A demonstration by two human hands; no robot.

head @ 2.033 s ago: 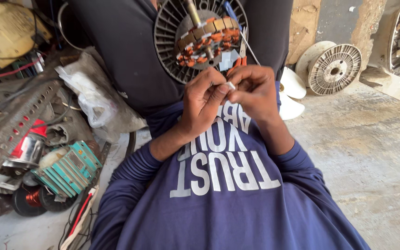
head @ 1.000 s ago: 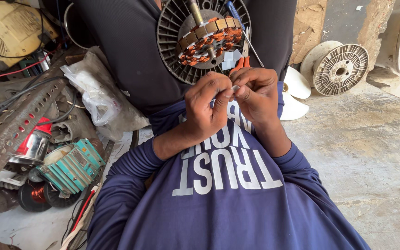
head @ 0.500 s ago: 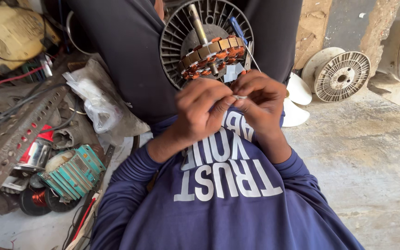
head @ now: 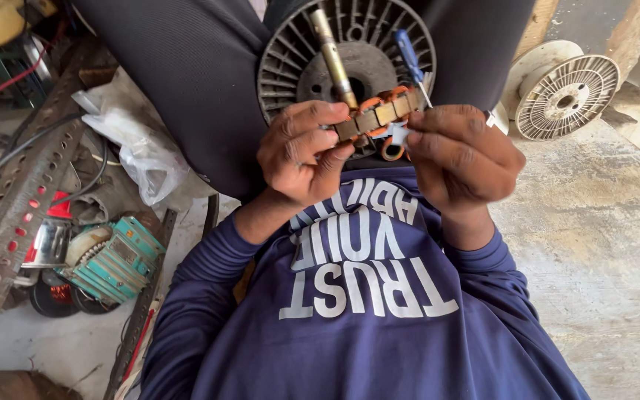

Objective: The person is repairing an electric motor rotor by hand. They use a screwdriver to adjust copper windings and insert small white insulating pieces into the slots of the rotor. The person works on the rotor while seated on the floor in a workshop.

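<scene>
The left hand (head: 307, 152) curls its fingers against the near edge of the stator (head: 378, 118), thumb and forefinger pinching at the copper-wound core, seemingly to steady it. The right hand (head: 462, 152) closes over the other side, its fingers bunched around something small at the windings; what exactly it grips is hidden under the knuckles. A screwdriver (head: 411, 61) with a blue handle pokes up just above that hand, its tip angled down toward the core; whether the hand holds it I cannot tell.

The stator sits between the two hands, raised in front of the chest and resting against the finned housing (head: 350, 52) behind it. That housing lies in the lap, between the dark-trousered thighs, likely so it cannot roll. A brass-coloured shaft (head: 332, 55) stands up out of its centre, tilted slightly left.

Farther out, a second finned rotor (head: 566, 95) lies on the concrete floor (head: 601, 244) toward the upper right, well apart. To the left a white bag (head: 138, 148) lies crumpled beside the thigh, then a teal motor (head: 116, 259) and a perforated steel angle (head: 20, 200) along the left edge.
</scene>
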